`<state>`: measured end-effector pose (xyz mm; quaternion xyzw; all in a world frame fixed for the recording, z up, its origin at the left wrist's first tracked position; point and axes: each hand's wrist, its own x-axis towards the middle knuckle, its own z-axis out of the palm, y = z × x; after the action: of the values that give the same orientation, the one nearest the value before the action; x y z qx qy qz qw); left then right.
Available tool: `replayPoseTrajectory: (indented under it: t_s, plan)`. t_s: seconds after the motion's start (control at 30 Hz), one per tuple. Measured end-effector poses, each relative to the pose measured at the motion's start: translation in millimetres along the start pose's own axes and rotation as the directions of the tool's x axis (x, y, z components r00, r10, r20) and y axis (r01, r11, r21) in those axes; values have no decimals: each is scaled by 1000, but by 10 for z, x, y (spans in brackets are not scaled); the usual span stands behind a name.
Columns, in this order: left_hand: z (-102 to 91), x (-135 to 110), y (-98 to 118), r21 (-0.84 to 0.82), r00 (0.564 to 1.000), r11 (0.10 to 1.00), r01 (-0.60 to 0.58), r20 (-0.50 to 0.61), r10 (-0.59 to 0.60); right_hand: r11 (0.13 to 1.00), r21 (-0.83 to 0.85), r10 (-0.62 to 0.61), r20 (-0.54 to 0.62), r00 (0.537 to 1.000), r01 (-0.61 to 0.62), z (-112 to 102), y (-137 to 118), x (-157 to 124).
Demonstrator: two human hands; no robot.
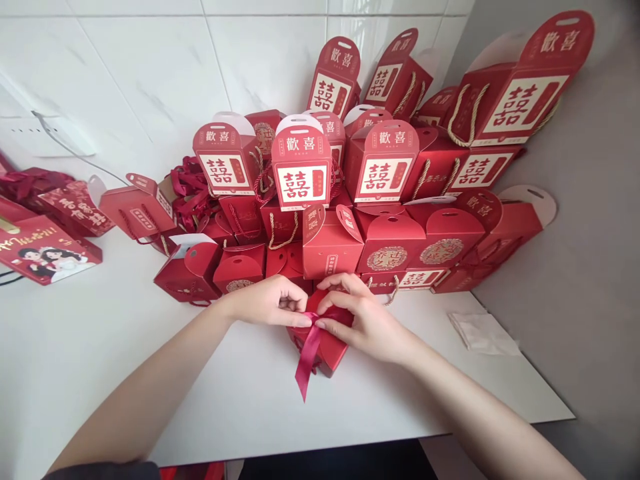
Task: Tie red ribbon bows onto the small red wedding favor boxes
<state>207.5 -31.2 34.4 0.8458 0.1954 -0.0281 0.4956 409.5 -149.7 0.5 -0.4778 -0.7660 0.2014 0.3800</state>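
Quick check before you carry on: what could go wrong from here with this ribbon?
The red ribbon is gathered between the left hand and right hand, with a tail hanging loose, so it might slip from the fingers. The red box sits very close to the heaped gift boxes, so a careless pull could knock that loosely stacked pile.

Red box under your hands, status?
Left hand and right hand pinching ribbon on red box. Ribbon tail hanging loose. Stacked boxes just beyond the hands.
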Motion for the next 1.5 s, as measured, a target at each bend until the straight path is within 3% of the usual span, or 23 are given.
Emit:
replayPoseTrajectory:
  t_s: [0.17,0.33,0.53,0.6,0.7,0.8,0.87,1.0,1.13,1.33,1.4,1.47,1.5]
  plan:
    - [-19,-7,22,61,995,993,99,-38,-97,995,73,64,-33,997,-62,71,55,-40]
    - [19,74,-49,-86,980,976,199,12,-198,989,118,93,11,996,-93,66,101,-49]
    - [63,155,-174,-292,990,947,133,82,-114,990,124,68,34,997,-72,-15,130,-83]
    - [49,149,-183,-326,991,940,106,109,-74,997,72,14,-26,1000,-12,-98,104,-130]
    - [11,118,-158,-334,993,939,84,102,-52,981,-80,-182,-78,980,175,-202,34,-212]
    - [-9,84,-98,-250,994,964,86,84,-67,894,-160,-407,98,908,418,-162,-47,-261]
    - [3,71,-51,-178,993,980,83,93,-67,826,-246,-473,185,861,507,-47,-97,-277]
    - [61,71,12,-79,994,991,104,28,-102,705,-430,-578,114,808,565,151,-186,-317]
    - [91,77,16,32,988,993,113,-109,-109,705,-383,-643,11,766,597,108,-263,-355]
    - [83,96,0,138,984,984,113,-154,-91,717,-235,-651,113,751,656,50,-304,-368]
    - [85,108,-9,144,982,982,120,-165,-96,765,-74,-628,136,766,640,8,-288,-372]
    - [94,117,-13,160,979,979,124,-180,-95,877,86,-480,112,870,472,-79,-239,-362]
    - [102,118,-10,172,979,977,125,-184,-92,940,130,-329,91,940,316,-129,-200,-348]
